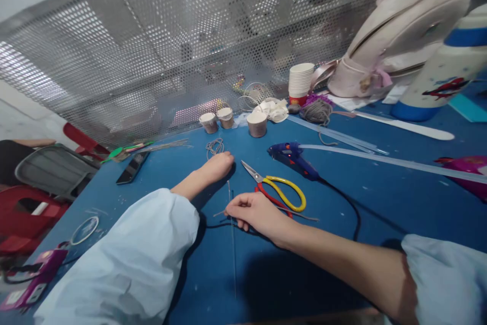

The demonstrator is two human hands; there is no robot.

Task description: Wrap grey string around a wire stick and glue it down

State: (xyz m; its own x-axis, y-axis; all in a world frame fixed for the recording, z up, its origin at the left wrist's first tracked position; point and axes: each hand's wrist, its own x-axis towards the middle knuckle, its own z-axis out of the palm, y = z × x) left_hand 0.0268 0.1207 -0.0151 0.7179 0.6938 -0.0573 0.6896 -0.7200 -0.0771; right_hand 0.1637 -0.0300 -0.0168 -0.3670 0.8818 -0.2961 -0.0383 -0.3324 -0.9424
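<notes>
My right hand (258,213) pinches a short piece of grey yarn (306,217), whose ends stick out on both sides of the fingers. A thin straight wire (234,259) crosses at its fingertips; whether they grip it too is unclear. My left hand (221,165) is curled just in front of a loose grey yarn bundle (215,147), its fingertips turned away and hidden. Scissors with yellow and red handles (285,190) lie beside and partly behind my right hand. Beyond them rests a blue glue gun (292,156) with a clear glue stick (380,163) in its back.
Small covered cups (256,124), stacked paper cups (301,81) and a grey yarn ball (317,111) stand along the perforated metal screen (182,46). A pale backpack (403,31) and white bottle (437,71) are at right. A phone (133,167) lies left; a purple device (36,282) sits nearer.
</notes>
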